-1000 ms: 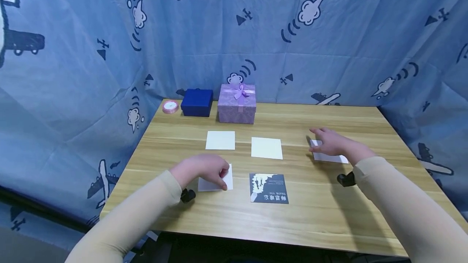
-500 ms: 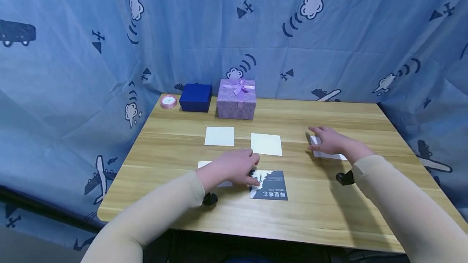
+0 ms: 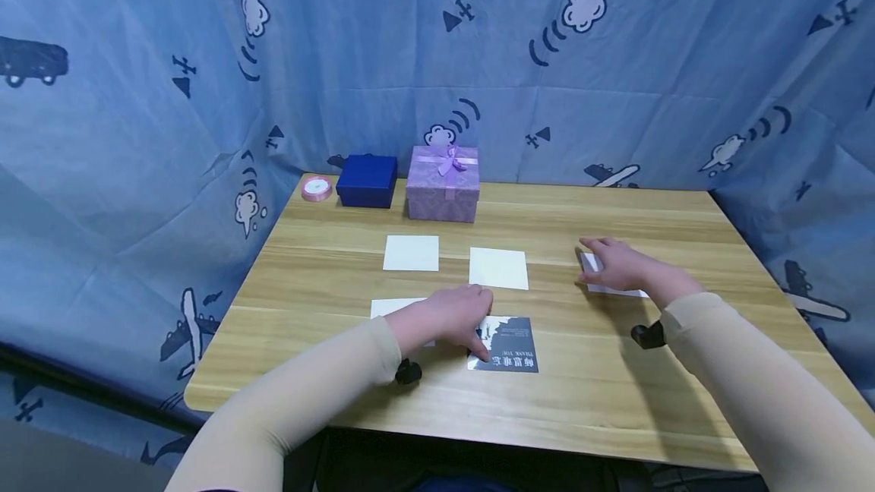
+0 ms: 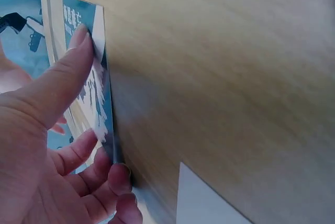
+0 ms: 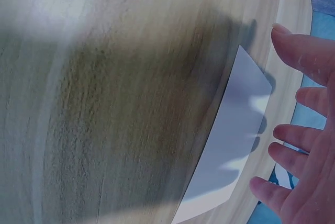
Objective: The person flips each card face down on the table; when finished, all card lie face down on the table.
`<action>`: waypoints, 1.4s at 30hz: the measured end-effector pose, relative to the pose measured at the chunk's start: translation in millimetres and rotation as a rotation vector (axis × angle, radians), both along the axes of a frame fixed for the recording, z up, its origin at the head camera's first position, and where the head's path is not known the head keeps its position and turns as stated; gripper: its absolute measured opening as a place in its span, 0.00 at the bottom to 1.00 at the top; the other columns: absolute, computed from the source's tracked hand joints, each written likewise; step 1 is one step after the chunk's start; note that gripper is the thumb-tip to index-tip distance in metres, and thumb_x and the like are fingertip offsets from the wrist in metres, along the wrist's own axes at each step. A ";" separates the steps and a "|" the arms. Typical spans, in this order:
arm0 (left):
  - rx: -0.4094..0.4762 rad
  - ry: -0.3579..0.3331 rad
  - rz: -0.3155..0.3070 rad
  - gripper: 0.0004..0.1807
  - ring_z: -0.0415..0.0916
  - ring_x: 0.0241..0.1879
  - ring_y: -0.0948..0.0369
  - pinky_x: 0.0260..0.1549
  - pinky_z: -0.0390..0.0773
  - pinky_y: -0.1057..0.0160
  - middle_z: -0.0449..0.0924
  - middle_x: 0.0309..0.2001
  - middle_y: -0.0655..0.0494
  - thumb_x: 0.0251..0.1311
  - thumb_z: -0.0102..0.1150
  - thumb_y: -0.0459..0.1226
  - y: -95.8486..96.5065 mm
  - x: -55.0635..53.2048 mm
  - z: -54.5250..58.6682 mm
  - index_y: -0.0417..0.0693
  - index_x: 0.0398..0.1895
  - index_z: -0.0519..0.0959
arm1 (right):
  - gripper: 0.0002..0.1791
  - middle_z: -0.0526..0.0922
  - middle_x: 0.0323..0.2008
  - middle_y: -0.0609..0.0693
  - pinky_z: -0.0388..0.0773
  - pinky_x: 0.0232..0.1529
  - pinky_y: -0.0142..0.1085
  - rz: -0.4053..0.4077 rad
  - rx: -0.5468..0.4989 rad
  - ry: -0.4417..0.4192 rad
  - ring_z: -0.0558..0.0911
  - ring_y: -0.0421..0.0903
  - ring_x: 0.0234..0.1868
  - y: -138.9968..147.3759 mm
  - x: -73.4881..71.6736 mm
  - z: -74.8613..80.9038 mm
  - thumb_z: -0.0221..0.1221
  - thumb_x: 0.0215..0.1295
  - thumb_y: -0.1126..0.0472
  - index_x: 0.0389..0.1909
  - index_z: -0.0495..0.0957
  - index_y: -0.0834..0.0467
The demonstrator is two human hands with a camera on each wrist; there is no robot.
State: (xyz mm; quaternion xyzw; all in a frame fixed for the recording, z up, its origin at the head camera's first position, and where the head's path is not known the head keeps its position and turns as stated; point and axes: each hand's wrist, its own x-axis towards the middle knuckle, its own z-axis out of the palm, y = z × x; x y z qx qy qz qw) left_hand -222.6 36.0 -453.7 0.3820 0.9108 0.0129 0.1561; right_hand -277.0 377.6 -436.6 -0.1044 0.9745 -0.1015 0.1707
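In the head view, my left hand (image 3: pixel 453 317) is over the left part of a dark blue card (image 3: pixel 509 346) with a white picture and writing. The left wrist view shows its thumb (image 4: pixel 78 59) across the card's face and the other fingers loosely bent near one edge; whether they touch the card is unclear. The card lies flat. Beneath the left wrist, a white card (image 3: pixel 393 307) is partly covered. My right hand (image 3: pixel 618 266) hovers with spread fingers above another white card (image 3: pixel 611 291), casting a shadow on it in the right wrist view.
Two pale cards, a left one (image 3: pixel 411 253) and a right one (image 3: pixel 498 269), lie mid-table. Along the back of the wooden table (image 3: pixel 581 408) stand a pink ribbon roll (image 3: pixel 317 188), a blue box (image 3: pixel 367 181) and a purple gift box (image 3: pixel 443 192). A patterned blue curtain (image 3: pixel 383 44) hangs behind.
My left hand has left the lower-left white card and moved right to the dark blue card. The right hand stays above its white card. The view has tilted slightly.
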 end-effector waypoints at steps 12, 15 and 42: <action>0.252 0.048 -0.132 0.18 0.67 0.33 0.65 0.30 0.67 0.68 0.73 0.38 0.63 0.64 0.69 0.53 0.4 -14.9 9.8 0.54 0.40 0.74 | 0.50 0.53 0.74 0.80 0.57 0.69 0.74 -0.004 0.011 0.015 0.55 0.81 0.72 0.7 -2.7 -0.9 0.61 0.71 0.41 0.80 0.52 0.68; 0.289 0.119 -0.229 0.05 0.71 0.32 0.68 0.30 0.70 0.68 0.79 0.37 0.66 0.71 0.62 0.44 2.2 -16.2 13.8 0.56 0.41 0.78 | 0.50 0.54 0.73 0.81 0.58 0.68 0.74 0.016 0.004 0.022 0.55 0.82 0.72 2.0 -1.4 0.5 0.61 0.72 0.42 0.80 0.51 0.69; -0.075 0.267 -0.304 0.43 0.61 0.73 0.57 0.64 0.71 0.51 0.62 0.76 0.58 0.73 0.25 0.70 0.7 10.3 -11.8 0.60 0.82 0.58 | 0.48 0.55 0.72 0.82 0.57 0.68 0.74 0.039 -0.001 0.030 0.55 0.83 0.71 0.6 0.7 1.9 0.61 0.72 0.44 0.79 0.53 0.70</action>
